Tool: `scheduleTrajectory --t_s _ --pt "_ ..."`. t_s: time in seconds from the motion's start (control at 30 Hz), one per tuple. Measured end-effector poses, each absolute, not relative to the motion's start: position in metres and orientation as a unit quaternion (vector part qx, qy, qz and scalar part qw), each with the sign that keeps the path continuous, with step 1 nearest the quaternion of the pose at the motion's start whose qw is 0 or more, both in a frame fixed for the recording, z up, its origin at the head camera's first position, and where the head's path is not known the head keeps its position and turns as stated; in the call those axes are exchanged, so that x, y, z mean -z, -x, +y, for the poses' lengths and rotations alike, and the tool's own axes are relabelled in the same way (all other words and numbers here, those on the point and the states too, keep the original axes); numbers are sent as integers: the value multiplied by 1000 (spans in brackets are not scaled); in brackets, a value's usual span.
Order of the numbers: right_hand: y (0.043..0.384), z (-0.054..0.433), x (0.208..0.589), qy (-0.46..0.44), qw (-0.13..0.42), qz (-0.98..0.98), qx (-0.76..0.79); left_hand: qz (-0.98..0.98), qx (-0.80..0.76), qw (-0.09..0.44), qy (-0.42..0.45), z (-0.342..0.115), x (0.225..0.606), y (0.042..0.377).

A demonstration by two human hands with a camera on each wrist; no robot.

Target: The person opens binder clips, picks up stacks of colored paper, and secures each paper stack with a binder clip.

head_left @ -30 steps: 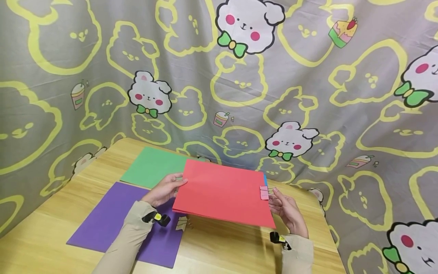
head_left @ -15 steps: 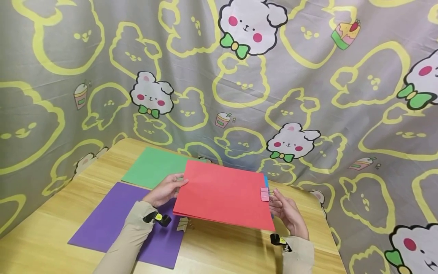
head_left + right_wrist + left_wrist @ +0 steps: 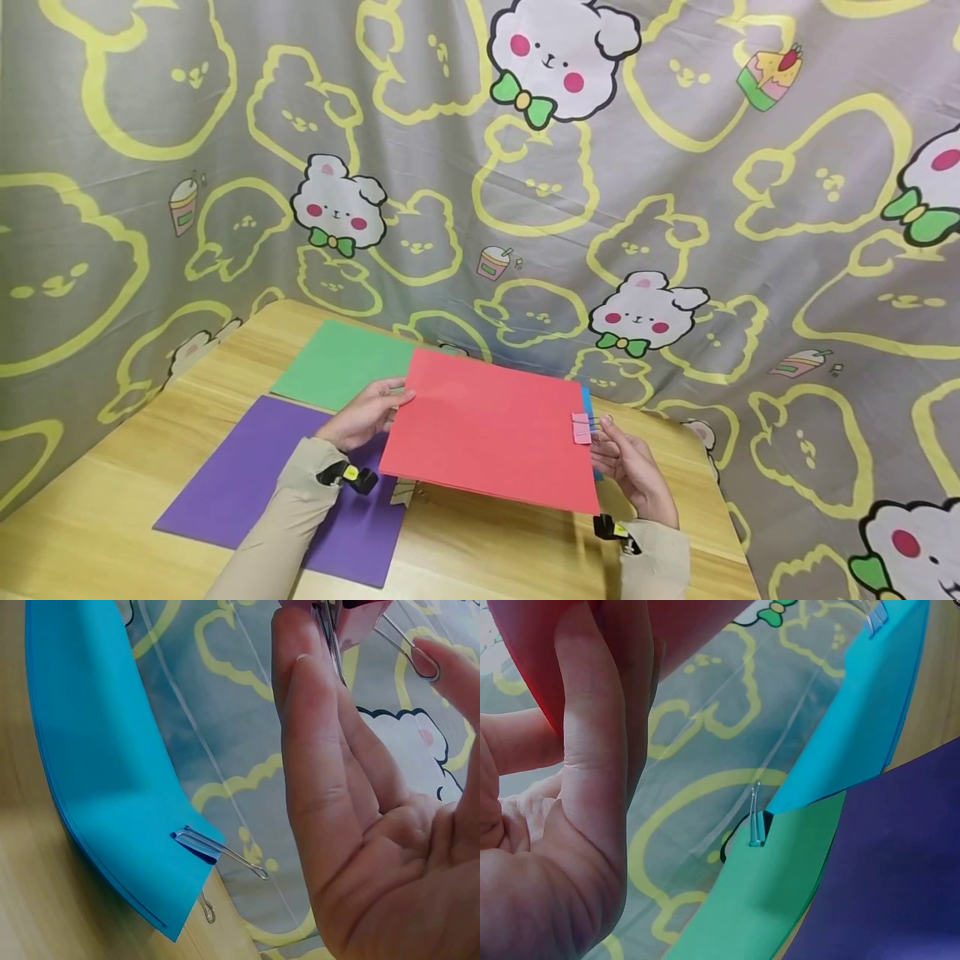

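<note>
My left hand [image 3: 366, 417] pinches the left edge of a stack of red sheets [image 3: 487, 433], thumb on top and fingers underneath. The stack is held tilted above the table. On its right edge sits a pink binder clip [image 3: 582, 428] with its wire handles pointing outward. My right hand [image 3: 630, 467] pinches those handles. In the right wrist view, the thumb touches one wire loop, while fingers [image 3: 315, 712] lie against the other handle. Only the lower part of the pink clip [image 3: 360, 622] shows there.
Green sheets [image 3: 348, 362] and purple sheets [image 3: 225, 475] lie on the wooden table [image 3: 90, 517]. A beige clip [image 3: 402, 490] sits at the purple sheets' edge. Blue sheets [image 3: 97, 750] with a blue binder clip [image 3: 199, 846] lie behind the red stack. A patterned curtain [image 3: 435, 150] stands behind.
The red stack's near right corner has dipped slightly and moved a little left, so more blue shows beyond its right edge. Both hands keep their hold. The head view has shifted slightly.
</note>
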State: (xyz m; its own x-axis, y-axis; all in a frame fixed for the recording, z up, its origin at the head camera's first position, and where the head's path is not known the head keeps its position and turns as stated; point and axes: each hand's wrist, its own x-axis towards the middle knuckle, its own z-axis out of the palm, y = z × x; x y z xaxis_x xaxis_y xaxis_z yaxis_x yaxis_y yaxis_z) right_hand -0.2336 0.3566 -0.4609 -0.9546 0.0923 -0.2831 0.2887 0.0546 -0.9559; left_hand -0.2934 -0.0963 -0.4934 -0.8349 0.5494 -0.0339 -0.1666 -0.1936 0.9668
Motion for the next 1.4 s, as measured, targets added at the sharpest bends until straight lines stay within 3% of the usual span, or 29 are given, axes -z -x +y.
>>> scheduleTrajectory --t_s 1.4 --pt "236 352 463 -133 73 705 692 582 -764 229 -160 -99 493 294"
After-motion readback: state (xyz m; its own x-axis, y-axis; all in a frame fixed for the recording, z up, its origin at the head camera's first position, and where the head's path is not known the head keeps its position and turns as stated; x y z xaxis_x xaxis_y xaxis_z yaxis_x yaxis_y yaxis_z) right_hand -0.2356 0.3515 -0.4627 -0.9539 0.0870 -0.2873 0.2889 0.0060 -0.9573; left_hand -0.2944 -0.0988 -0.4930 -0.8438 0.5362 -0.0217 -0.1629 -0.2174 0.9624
